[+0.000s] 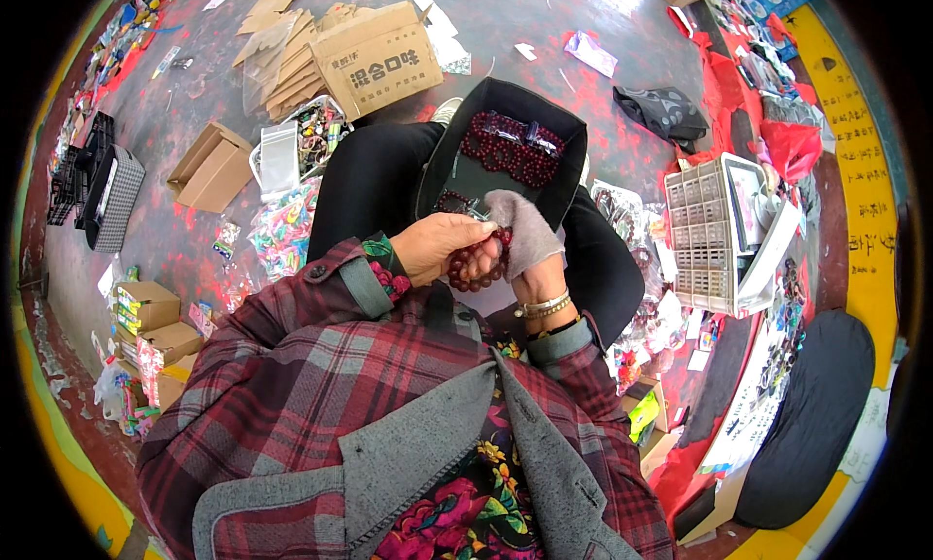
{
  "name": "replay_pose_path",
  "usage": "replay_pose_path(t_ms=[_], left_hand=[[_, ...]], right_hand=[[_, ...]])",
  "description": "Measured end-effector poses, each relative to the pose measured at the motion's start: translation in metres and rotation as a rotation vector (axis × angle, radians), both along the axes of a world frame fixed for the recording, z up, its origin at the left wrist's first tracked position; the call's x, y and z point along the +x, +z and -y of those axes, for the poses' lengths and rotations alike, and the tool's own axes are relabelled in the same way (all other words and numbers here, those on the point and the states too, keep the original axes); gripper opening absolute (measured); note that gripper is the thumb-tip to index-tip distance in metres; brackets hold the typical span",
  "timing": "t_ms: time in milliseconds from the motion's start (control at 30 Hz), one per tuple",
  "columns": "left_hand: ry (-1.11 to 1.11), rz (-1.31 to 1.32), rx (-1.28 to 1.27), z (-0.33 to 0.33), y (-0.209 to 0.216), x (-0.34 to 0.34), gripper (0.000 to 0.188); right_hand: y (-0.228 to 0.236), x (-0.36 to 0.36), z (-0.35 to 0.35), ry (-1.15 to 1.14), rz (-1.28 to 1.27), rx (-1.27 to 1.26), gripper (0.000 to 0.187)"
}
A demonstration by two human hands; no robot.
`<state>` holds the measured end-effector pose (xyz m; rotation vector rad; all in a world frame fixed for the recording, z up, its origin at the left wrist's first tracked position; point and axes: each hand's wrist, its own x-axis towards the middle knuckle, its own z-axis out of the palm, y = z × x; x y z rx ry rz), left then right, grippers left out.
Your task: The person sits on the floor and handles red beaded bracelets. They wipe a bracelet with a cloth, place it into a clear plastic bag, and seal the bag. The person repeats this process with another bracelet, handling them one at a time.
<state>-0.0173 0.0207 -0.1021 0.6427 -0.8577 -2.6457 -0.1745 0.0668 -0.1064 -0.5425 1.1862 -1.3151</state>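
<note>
Between my hands, over my lap, is a bracelet of dark red round beads (470, 271). My left hand (434, 243) is closed on it, thumb and finger pinched at the upper end while the beads hang below. My right hand (540, 280), with a pale bracelet at the wrist, is closed on a greyish-pink cloth (523, 228) that covers most of its fingers and presses against the beads. Just beyond, a black open box (557, 199) rests between my knees. Inside lie several dark red bead bracelets (512, 150), some under clear wrapping.
Left of my legs are a brown cardboard box (210, 169), a white basket (279, 158) of small goods and colourful packets (289, 228). A large carton (377, 63) stands ahead. To my right are a beige plastic crate (697, 232) and a black bag (662, 115).
</note>
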Motion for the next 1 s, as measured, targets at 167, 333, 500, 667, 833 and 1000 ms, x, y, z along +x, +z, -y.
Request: replay_pose_path(t_ms=[167, 333, 500, 667, 833, 1000], left_hand=[[0.096, -0.048, -0.020, -0.002, 0.003, 0.000, 0.032], [0.008, 0.037, -0.009, -0.004, 0.002, -0.001, 0.032], [0.011, -0.040, 0.005, -0.003, -0.004, 0.000, 0.032], [0.073, -0.064, 0.006, -0.003, 0.002, -0.001, 0.031], [0.006, 0.027, -0.011, -0.003, -0.007, -0.001, 0.031], [0.056, -0.045, 0.016, -0.004, -0.004, -0.001, 0.031]], right_hand=[[0.027, 0.004, -0.003, 0.186, 0.213, -0.103, 0.016], [0.021, 0.003, -0.006, 0.095, 0.037, -0.064, 0.015], [-0.014, 0.000, 0.001, -0.090, 0.269, 0.047, 0.027], [0.000, -0.002, -0.005, 0.217, 0.329, -0.148, 0.017], [0.009, 0.002, -0.005, 0.090, 0.204, -0.067, 0.020], [0.007, -0.002, -0.003, 0.122, 0.315, -0.041, 0.027]])
